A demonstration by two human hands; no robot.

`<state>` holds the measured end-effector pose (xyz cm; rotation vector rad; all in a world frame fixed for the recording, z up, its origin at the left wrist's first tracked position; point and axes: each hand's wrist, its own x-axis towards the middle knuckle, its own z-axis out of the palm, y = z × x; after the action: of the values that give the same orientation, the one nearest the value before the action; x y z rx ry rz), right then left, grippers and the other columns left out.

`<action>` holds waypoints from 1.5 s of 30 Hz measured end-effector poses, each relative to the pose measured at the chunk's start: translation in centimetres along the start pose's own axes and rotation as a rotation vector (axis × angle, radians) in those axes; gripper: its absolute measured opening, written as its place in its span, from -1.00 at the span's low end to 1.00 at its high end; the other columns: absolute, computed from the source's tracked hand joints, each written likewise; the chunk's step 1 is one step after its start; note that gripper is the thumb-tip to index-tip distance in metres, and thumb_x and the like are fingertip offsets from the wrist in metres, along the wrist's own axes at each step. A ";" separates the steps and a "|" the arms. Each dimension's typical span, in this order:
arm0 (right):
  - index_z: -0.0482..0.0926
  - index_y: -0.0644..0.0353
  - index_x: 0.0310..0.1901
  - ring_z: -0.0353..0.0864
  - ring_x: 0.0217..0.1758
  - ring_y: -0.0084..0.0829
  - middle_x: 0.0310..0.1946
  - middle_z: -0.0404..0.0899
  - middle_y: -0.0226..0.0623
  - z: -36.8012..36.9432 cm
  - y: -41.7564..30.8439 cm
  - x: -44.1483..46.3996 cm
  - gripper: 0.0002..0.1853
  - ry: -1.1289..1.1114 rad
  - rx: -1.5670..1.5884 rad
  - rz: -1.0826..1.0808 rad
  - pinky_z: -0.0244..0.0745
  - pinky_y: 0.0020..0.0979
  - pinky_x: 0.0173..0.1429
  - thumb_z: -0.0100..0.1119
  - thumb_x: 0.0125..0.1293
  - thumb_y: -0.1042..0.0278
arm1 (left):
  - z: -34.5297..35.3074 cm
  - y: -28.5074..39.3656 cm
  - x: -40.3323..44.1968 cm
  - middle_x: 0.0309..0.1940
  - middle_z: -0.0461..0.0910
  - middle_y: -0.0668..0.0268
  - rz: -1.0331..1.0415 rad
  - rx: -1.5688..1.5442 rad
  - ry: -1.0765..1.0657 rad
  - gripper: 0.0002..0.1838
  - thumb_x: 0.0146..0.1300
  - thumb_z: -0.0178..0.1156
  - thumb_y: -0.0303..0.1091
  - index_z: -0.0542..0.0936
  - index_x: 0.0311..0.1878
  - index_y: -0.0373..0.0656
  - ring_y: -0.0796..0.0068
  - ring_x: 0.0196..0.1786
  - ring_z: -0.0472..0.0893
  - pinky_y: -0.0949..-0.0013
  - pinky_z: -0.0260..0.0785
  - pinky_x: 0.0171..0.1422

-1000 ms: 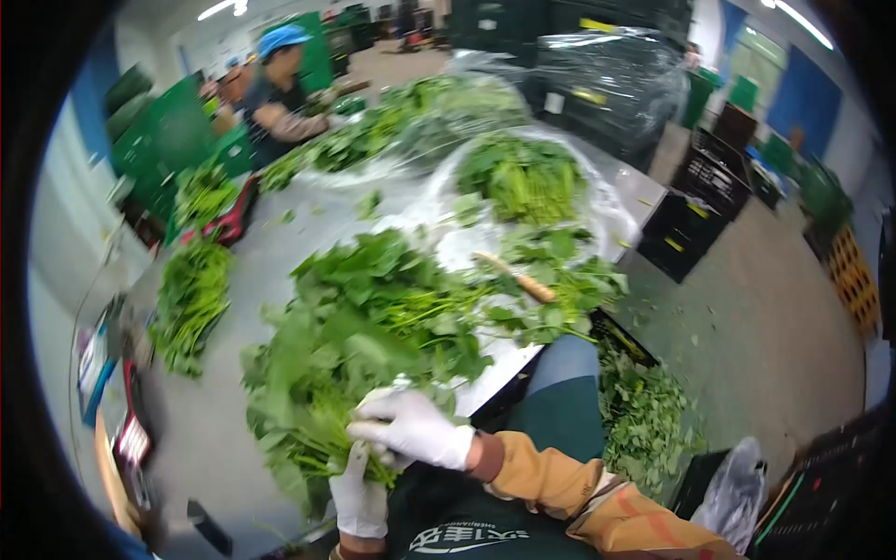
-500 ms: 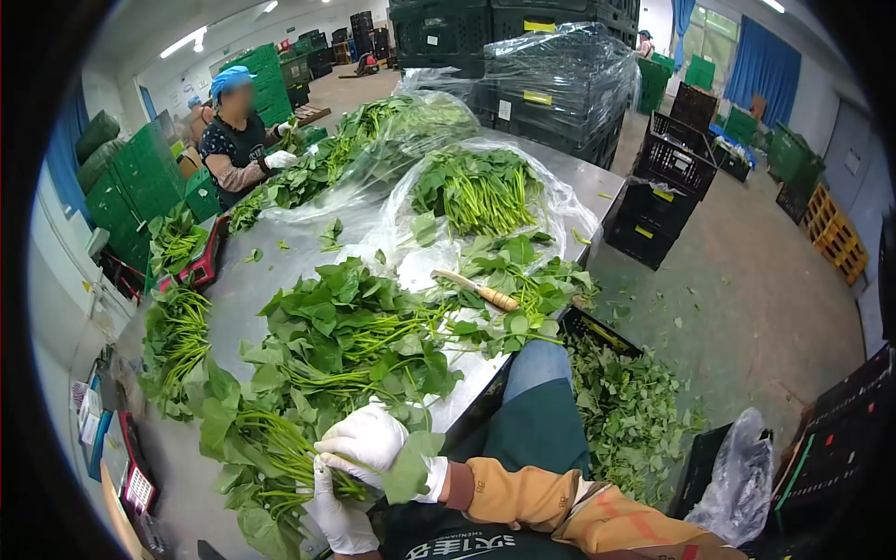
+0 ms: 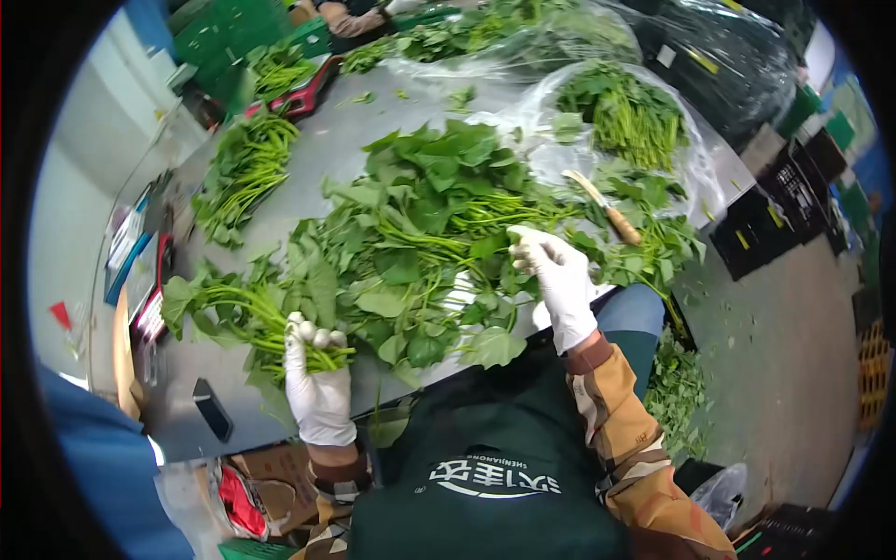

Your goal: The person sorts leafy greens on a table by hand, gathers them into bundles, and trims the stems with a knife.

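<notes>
White-gloved, my left hand (image 3: 319, 383) wraps round the stems of a leafy green bunch (image 3: 247, 313), whose leaves spread to the left over the metal table (image 3: 327, 103). My right hand (image 3: 557, 280), also gloved, is raised at the right edge of a large pile of greens (image 3: 411, 243). Its fingers are bent together; whether they pinch anything is too small to tell. A knife with a wooden handle (image 3: 623, 226) lies on greens to the right of that hand. Another bundle (image 3: 247, 177) rests at the table's left.
A plastic bag holding greens (image 3: 635, 121) lies at the back right. A red scale (image 3: 308, 93) bears more greens. A dark phone-like object (image 3: 213, 409) is near the front left edge. A co-worker's arm (image 3: 355, 19) shows at the top. Black crates (image 3: 765, 219) stand at the right.
My right hand has left the bunch and moved right, over to the pile. My left hand keeps its hold on the bunch. The view has tipped down and shifted left.
</notes>
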<state>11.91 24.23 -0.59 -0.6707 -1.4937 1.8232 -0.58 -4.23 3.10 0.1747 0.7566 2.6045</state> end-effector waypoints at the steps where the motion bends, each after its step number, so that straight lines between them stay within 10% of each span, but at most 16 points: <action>1: 0.64 0.30 -0.05 0.63 -0.17 -0.55 -0.22 0.67 -0.35 0.8 0.9 0.5 -0.77 -0.066 -0.076 -0.030 0.53 -0.53 -0.10 0.18 0.32 0.40 | -0.3 0.0 0.0 -0.24 0.48 0.44 -0.014 -0.003 -0.021 -0.72 0.40 0.10 -0.28 0.44 0.11 -0.12 0.54 -0.22 0.46 0.31 0.39 0.08; 10: 0.62 0.06 -0.28 0.55 -0.18 -0.19 -0.38 0.54 -0.23 6.7 6.0 4.8 -0.84 -0.173 -1.293 -0.555 0.44 -0.20 -0.10 0.22 0.14 0.22 | 0.0 0.4 -0.7 -0.36 0.47 0.39 0.054 0.132 0.103 -0.74 0.37 0.15 -0.32 0.44 0.06 -0.16 0.52 -0.35 0.43 0.32 0.37 -0.07; 14: 0.69 0.13 -0.30 0.61 -0.25 -0.23 -0.36 0.61 -0.19 7.0 4.6 5.4 -0.81 -0.175 -0.951 -0.410 0.48 -0.27 -0.13 0.25 0.15 0.21 | -0.7 0.4 -0.8 -0.34 0.43 0.44 0.029 0.160 0.050 -0.68 0.38 0.14 -0.29 0.42 0.12 -0.16 0.57 -0.32 0.40 0.36 0.36 -0.02; 16: 0.68 0.30 -0.19 0.53 -0.37 -0.59 -0.39 0.67 -0.39 7.3 1.3 4.9 -0.80 -0.248 -0.218 -0.032 0.44 -0.51 -0.20 0.26 0.23 0.35 | -0.8 0.4 -0.7 -0.35 0.44 0.45 0.008 0.174 0.055 -0.64 0.38 0.14 -0.28 0.39 0.17 -0.16 0.57 -0.31 0.43 0.35 0.37 -0.01; 27: 0.67 0.24 -0.07 0.41 -0.44 -0.75 -0.39 0.60 -0.56 3.9 -0.9 2.6 -0.78 -0.317 0.098 0.233 0.33 -0.66 -0.33 0.19 0.34 0.33 | 0.7 -1.7 -1.1 -0.36 0.50 0.35 -0.135 0.016 0.088 -0.75 0.34 0.18 -0.35 0.48 0.03 -0.19 0.47 -0.30 0.46 0.32 0.33 -0.01; 35: 0.62 0.26 -0.23 0.39 -0.44 -0.69 -0.45 0.55 -0.50 7.7 -2.3 -3.4 -0.80 -0.338 -0.280 -0.120 0.36 -0.58 -0.29 0.36 0.16 0.36 | 3.0 -3.5 -1.3 -0.07 0.64 0.13 -0.226 0.243 0.233 -0.80 0.28 0.23 -0.45 0.51 -0.05 -0.15 0.34 -0.08 0.62 0.24 0.50 0.04; 42: 0.57 0.12 -0.33 0.57 -0.35 -0.24 -0.45 0.54 -0.29 9.2 -2.8 -6.1 -0.77 -0.435 -0.772 -0.542 0.45 -0.30 -0.23 0.40 0.01 0.29 | 2.8 -6.2 -1.4 -0.09 0.59 0.27 -0.142 0.283 0.268 -0.68 0.19 0.19 -0.70 0.48 0.00 -0.20 0.48 -0.01 0.58 0.39 0.46 0.15; 45: 0.56 0.19 -0.32 0.52 -0.43 -0.41 -0.42 0.55 -0.30 9.2 -2.4 -6.0 -0.77 -0.414 -0.681 -0.630 0.45 -0.44 -0.24 0.43 -0.02 0.46 | 2.8 -6.0 -1.5 -0.08 0.58 0.29 -0.162 0.262 0.211 -0.66 0.19 0.20 -0.69 0.50 0.04 -0.23 0.49 -0.04 0.58 0.37 0.46 0.15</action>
<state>9.28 14.15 3.56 -0.0631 -2.3094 0.9875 3.59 1.12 2.27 -0.0842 1.1372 2.3876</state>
